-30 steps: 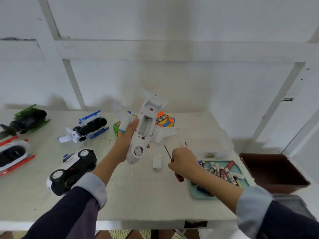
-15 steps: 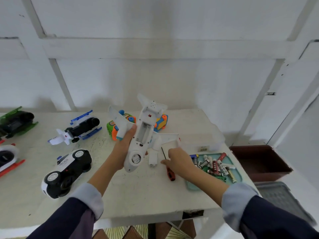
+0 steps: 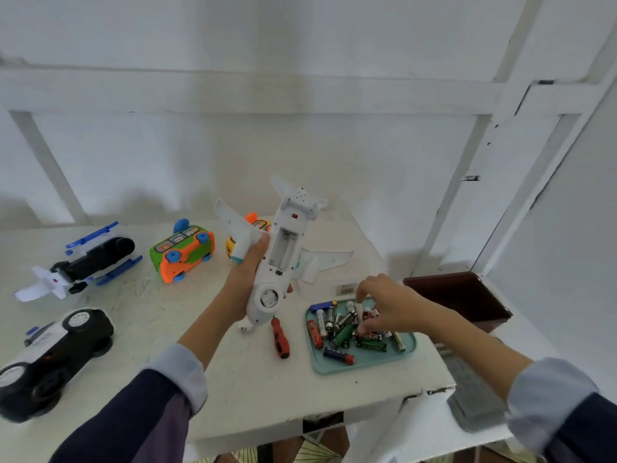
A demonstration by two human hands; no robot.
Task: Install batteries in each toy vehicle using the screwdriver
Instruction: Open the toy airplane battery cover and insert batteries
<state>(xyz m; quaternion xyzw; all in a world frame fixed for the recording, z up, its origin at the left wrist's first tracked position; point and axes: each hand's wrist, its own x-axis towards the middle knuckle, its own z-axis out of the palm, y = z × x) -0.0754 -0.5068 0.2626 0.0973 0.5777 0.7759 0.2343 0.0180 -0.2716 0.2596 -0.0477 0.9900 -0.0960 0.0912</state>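
Left hand: wraps the belly-up toy plane and holds it tilted above the bench, battery bay open and empty.
Right hand: hangs over the tray with fingers curled down among the batteries; I cannot tell whether it has one pinched.
Screwdriver: lies loose on the bench, just beside the tray and under the plane's nose.
Risk, polarity: a cell could go in backwards, since the bay's markings are hard to see at this tilt.
Risk, mixed cells: the tray holds green, red, blue and silver batteries heaped together, so a mismatched cell may be picked.
Risk, roll-off: the screwdriver could roll if the plane or a sleeve knocks it.
Risk, cover: a small white piece under the nose may be the bay cover; it could be lost.
Risk, grip: the one-handed hold may slip while a cell is pressed in.
Writing: battery labels are too blurred to read; a small tag behind the tray is illegible.
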